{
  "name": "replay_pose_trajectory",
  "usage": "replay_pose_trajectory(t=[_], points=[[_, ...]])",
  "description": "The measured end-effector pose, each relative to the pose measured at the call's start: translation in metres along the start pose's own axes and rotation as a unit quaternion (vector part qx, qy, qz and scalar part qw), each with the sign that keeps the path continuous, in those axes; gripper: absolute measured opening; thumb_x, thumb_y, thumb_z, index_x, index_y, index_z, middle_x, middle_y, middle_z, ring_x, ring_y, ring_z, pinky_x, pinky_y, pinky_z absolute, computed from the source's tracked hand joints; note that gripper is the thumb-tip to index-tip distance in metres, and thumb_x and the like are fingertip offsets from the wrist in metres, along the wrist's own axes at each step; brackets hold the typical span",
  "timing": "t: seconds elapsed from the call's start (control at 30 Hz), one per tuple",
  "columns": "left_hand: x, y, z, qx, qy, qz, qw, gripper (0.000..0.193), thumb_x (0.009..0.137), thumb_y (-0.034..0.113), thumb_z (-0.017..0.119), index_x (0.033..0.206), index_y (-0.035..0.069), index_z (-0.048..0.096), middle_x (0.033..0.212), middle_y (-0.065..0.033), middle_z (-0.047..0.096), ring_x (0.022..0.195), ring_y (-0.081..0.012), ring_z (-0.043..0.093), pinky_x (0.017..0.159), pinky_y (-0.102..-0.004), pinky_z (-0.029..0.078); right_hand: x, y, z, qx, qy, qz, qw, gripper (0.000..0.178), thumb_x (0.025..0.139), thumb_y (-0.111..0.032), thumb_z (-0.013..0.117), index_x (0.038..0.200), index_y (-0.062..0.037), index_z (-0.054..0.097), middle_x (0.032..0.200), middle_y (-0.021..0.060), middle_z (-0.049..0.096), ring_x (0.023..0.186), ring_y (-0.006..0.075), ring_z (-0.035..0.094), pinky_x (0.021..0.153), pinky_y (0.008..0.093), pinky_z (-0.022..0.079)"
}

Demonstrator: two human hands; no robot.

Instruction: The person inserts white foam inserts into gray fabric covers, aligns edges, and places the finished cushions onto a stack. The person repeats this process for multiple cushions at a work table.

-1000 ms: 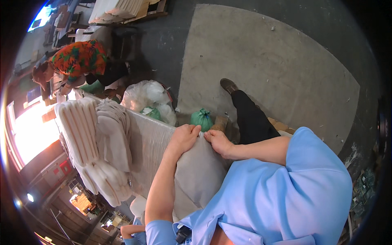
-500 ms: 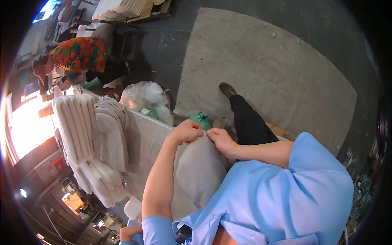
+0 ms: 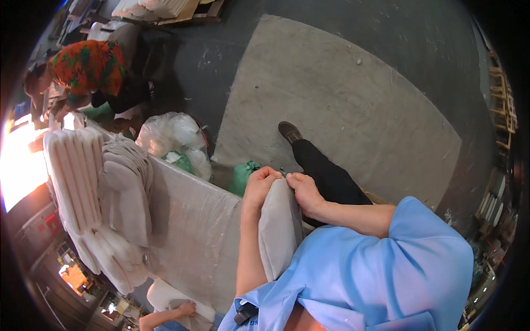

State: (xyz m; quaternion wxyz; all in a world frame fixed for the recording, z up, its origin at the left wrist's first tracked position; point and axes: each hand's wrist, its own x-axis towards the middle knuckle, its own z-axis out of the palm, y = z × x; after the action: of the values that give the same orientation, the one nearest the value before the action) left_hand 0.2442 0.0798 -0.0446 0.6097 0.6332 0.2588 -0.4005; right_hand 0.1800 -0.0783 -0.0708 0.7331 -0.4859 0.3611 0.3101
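Note:
Both hands pinch the upper end of a light grey, fabric-covered cushion (image 3: 277, 226). It stands upright against the front of my body, narrow side toward me. My left hand (image 3: 261, 186) grips the left corner with curled fingers. At the right corner, my right hand (image 3: 307, 194) has thumb and fingers pressed together on the edge. A small gap separates the two hands. The cushion's lower end is hidden by my blue shirt.
A plastic-covered table (image 3: 190, 220) on my left bears stacked white foam pads (image 3: 72, 182) and grey fabric covers (image 3: 124, 187). Clear bags (image 3: 174, 135) and a green bag (image 3: 241, 175) lie beyond. One co-worker (image 3: 91, 66) bends at far left; another's hand (image 3: 187, 309) touches a pad.
The cushion has turned from its broad face to a narrower side between my hands. My view has shifted right, and a co-worker's hand on a pad has come into sight at lower left.

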Motion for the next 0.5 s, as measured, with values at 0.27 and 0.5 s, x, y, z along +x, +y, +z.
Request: replay_pose_trajectory(t=[0.27,0.5], points=[[0.006,-0.035,0.001,0.004,0.149,0.073,0.986,0.020,0.097,0.017,0.072,0.089,-0.001,0.073,0.078,-0.0013,0.067,0.073,-0.0098,0.060,0.069,-0.0306,0.050,0.022,-0.013,0.013,-0.013,0.007,0.097,0.995,0.030,0.111,-0.028,0.057,0.094,-0.0065,0.070,0.085,0.0018,0.067,0.078,0.0132,0.058,0.072,0.0350,0.046],[0.018,-0.064,-0.004,-0.103,0.153,-0.014,0.983,0.017,0.094,0.017,0.075,0.087,0.002,0.074,0.076,-0.0010,0.069,0.069,-0.0097,0.060,0.064,-0.0299,0.050,0.051,0.001,0.015,0.001,-0.080,0.175,0.981,0.028,0.111,-0.031,0.058,0.104,-0.0078,0.070,0.094,0.0051,0.072,0.088,0.0184,0.068,0.081,0.0394,0.055]])
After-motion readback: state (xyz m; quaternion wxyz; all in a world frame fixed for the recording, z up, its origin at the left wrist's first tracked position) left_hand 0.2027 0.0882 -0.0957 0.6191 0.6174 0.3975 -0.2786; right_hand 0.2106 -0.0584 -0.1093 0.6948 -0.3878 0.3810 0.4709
